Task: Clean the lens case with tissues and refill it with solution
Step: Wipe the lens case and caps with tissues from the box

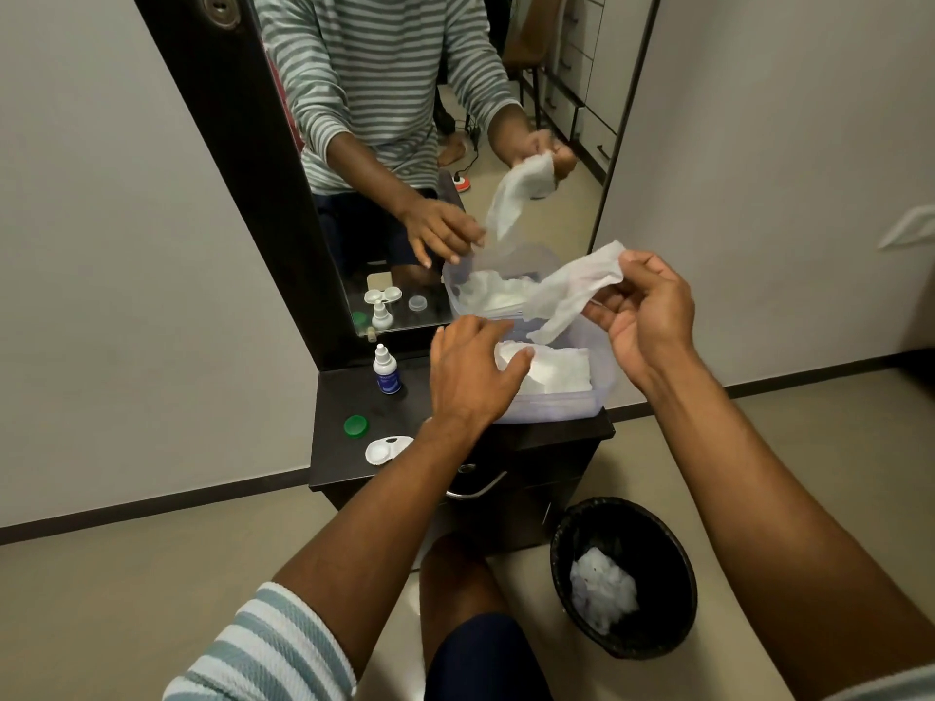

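Note:
A white lens case (385, 449) lies open near the front left of the dark cabinet top (349, 402), with a green cap (355, 426) beside it. A small solution bottle (387, 371) with a blue label stands behind them. My right hand (642, 316) pinches a white tissue (571, 290) that stretches down toward a clear plastic box (566, 402) of tissues. My left hand (475, 376) presses with straight fingers on the tissue stack (551, 369) in the box.
A mirror (435, 144) stands behind the cabinet and reflects the items and a person's arms. A black bin (625, 574) with crumpled tissue sits on the floor at the right. The cabinet has a drawer handle (478, 490) in front.

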